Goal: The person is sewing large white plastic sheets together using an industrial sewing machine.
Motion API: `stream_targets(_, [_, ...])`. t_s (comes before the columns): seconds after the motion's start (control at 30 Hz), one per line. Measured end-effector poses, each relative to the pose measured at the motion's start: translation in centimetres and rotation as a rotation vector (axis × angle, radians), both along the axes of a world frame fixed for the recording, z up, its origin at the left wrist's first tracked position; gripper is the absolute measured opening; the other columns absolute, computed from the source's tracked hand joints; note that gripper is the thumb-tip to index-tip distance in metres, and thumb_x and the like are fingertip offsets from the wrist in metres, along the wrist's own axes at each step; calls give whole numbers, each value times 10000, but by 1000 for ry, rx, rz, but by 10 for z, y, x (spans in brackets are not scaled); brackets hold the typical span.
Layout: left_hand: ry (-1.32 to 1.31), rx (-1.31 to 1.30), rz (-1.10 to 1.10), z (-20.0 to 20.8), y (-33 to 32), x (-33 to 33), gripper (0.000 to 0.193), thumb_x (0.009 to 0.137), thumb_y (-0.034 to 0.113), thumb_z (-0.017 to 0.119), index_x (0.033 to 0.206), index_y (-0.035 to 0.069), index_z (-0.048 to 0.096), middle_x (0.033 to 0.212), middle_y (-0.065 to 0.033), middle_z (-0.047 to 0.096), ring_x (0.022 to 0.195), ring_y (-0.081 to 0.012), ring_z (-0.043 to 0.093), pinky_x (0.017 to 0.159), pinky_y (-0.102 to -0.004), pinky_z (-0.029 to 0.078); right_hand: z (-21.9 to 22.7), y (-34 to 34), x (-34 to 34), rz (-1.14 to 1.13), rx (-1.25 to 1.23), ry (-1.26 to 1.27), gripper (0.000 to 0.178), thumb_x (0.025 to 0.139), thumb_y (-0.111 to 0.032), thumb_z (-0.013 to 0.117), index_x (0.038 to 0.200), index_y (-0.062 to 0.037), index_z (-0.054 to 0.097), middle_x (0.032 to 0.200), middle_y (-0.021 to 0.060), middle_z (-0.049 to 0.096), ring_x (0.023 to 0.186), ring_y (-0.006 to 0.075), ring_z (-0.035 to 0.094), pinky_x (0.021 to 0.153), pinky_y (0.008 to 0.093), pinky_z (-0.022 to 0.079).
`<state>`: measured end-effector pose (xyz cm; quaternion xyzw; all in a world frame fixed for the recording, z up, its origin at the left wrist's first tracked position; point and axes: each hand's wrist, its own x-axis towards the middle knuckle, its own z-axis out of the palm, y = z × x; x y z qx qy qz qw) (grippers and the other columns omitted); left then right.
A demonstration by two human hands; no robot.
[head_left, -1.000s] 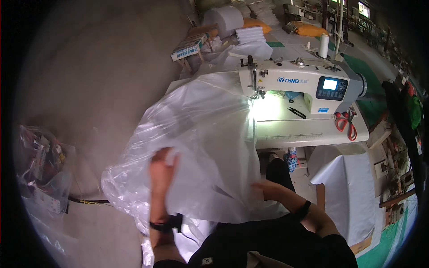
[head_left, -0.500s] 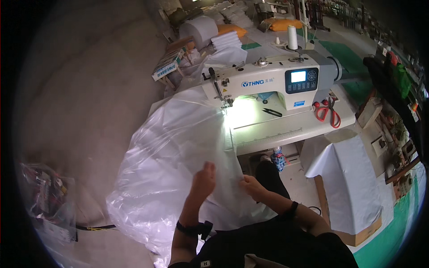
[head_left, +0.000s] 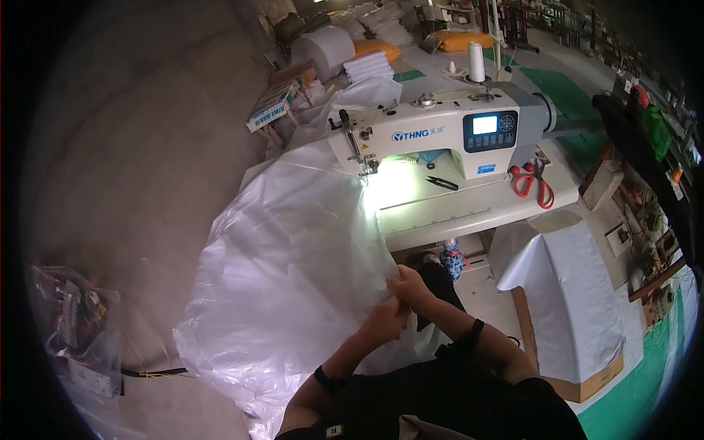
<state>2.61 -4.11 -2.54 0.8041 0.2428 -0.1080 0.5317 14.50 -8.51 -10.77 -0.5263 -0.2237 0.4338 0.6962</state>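
Note:
A large white, shiny plastic sheet drapes from under the sewing machine's needle area down toward my lap. Along its right edge, my right hand is closed in a pinch on the material. Just below and touching it, my left hand is closed on the same edge; its fingertips are partly hidden. The white sewing machine stands beyond my hands, its lamp lighting the bed beside the needle.
Black thread snips and red-handled scissors lie on the machine table. A thread cone stands behind the machine. To the right is a box covered in silvery-white sheeting. At the lower left sits a clear bag of mixed items.
My left hand has moved right and down from over the sheet to its right edge, beside my right hand. The sheet's edge is drawn together there. The view has shifted slightly.

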Motion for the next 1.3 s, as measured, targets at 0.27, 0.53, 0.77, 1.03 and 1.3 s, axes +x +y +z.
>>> stream_targets(0.27, [-401,714,153,-13,67,-36,226,880,226,562,996,33,579,833,-131,627,708,-325,621,671,-385,506,21,-3,-15,49,-596,-1184,693,766,-54,489,1364,125,187,707,194,629,605,321,630,565,411,503])
stream_targets(0.53, [-489,961,563,-40,178,-68,377,881,231,566,1227,89,518,1273,-134,507,1200,-349,440,994,-454,344,8,50,10,-90,-437,-1327,636,783,-55,495,1337,122,237,634,219,594,592,348,622,536,409,492])
stream_targets(0.77, [77,1278,482,-47,263,-67,457,917,389,462,1343,226,429,1437,-38,342,1346,-301,257,1037,-622,139,40,79,48,-71,-475,-1071,550,809,-36,433,1308,134,278,769,285,611,723,386,633,673,442,500])
stream_targets(1.03, [107,1212,403,-27,321,-37,488,909,478,392,1339,252,433,1447,-21,326,1351,-280,259,1054,-605,110,78,110,68,75,-791,-1179,475,849,-46,371,1282,142,323,817,239,641,783,363,646,687,427,510])
stream_targets(1.3, [193,1221,329,-16,348,-12,544,905,512,353,1392,269,344,1480,-20,270,1364,-266,236,1052,-570,187,76,140,90,30,-868,-1287,274,897,-80,372,1039,79,546,861,207,653,798,342,648,676,419,515])
